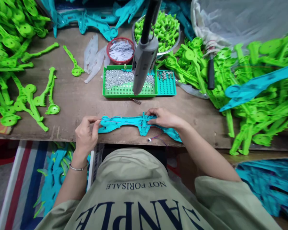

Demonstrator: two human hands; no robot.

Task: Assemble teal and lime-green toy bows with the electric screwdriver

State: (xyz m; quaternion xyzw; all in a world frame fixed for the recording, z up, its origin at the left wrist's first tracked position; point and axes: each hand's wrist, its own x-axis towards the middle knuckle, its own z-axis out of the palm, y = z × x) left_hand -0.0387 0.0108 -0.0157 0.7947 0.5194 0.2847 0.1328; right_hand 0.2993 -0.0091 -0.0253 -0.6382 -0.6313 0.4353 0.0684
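A long blue plastic shell (124, 121) with moulded ribs lies near the front edge of the bench. My left hand (86, 132) is at its left end, thumb and forefinger pinched on a thin dark wire (115, 120) that runs along the shell. Around the ribbed middle, my right hand (163, 117) grips the shell, its fingertips at the crosspiece. Below that hand, a small white connector (149, 140) on red and purple wires rests by the bench edge. Part of the shell's right half is hidden under my right hand.
A grey electric screwdriver (145, 64) hangs over a green tray (129, 95) of screws. Behind stand a red basket (109, 56) of white strips and a bowl (176, 43) of green pieces. Green plastic parts (28, 95) heap up at left, more (266, 111) at right.
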